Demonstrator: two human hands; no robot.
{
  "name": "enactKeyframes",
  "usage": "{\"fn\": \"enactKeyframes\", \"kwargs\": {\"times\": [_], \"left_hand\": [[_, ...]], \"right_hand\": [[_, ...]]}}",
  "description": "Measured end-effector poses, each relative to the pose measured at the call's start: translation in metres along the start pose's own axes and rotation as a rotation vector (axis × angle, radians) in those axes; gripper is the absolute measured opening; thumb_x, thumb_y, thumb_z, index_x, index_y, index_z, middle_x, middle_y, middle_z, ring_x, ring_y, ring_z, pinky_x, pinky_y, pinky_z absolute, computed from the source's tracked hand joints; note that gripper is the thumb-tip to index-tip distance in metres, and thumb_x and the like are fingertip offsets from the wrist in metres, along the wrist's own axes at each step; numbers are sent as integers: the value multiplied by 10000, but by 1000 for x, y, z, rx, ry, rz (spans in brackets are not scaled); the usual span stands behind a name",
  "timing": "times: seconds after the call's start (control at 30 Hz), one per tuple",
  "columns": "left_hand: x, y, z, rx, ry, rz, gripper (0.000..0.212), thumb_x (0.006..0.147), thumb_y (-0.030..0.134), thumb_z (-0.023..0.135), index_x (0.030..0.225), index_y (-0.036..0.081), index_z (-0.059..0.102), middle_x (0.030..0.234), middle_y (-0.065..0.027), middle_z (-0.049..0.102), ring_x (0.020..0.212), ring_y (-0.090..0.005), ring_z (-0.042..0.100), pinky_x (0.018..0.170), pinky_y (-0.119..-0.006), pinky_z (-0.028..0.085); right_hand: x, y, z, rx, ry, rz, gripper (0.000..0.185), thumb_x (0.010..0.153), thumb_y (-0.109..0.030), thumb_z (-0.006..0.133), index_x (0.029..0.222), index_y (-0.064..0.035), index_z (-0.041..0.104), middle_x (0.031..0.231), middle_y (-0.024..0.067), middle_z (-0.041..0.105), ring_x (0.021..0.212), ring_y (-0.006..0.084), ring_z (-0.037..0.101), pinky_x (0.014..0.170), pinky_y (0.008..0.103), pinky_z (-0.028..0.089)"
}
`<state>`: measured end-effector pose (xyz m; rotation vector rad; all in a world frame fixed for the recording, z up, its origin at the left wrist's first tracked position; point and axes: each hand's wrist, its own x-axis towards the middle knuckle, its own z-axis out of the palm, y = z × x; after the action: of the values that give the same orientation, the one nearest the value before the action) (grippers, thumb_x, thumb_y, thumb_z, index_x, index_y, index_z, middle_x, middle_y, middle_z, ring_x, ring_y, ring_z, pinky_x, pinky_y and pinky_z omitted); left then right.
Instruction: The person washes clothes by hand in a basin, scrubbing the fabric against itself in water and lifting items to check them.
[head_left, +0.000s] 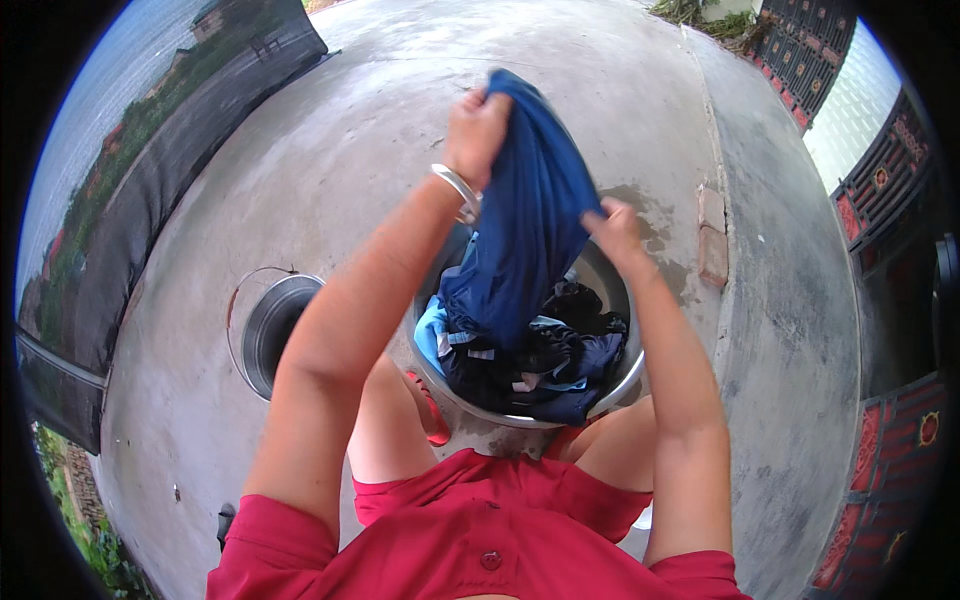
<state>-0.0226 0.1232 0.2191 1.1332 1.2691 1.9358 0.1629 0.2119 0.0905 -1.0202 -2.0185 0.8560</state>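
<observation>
A dark blue cloth garment (532, 202) is stretched up above a metal basin (628, 375) that stands between my feet. My left hand (478, 135) grips its upper end, high above the basin's far side. Lower on the right, my right hand (616, 229) pinches the garment's edge, slightly blurred. The garment's bottom hangs over the heap in the basin. That heap is dark navy and black clothing (555, 367), with a light blue piece (430, 334) at the left rim. The hanging garment hides part of the basin.
A metal bucket (271, 337) with a wire handle stands left of the basin on the concrete floor (202, 450). Two bricks (712, 236) lie along a raised edge at right. Beyond are dark metal gates (885, 172). A dark sheet (172, 157) bounds the left side.
</observation>
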Motion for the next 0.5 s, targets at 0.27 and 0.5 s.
{"fn": "enactKeyframes", "kwargs": {"times": [0.27,0.5], "left_hand": [[60,49,-21,4,34,134,265,814,158,552,1002,-26,588,863,-34,602,786,-95,500,728,-223,384],[86,-4,-51,-4,128,39,146,776,156,481,780,44,574,690,-6,507,601,-91,403,553,-237,317]], "right_hand": [[72,-73,-89,102,440,-165,321,723,-266,627,857,26,624,709,142,636,659,191,601,631,306,449],[86,-61,-80,-245,328,-119,327,740,-308,610,863,-6,636,718,184,625,704,311,614,654,362,460]]}}
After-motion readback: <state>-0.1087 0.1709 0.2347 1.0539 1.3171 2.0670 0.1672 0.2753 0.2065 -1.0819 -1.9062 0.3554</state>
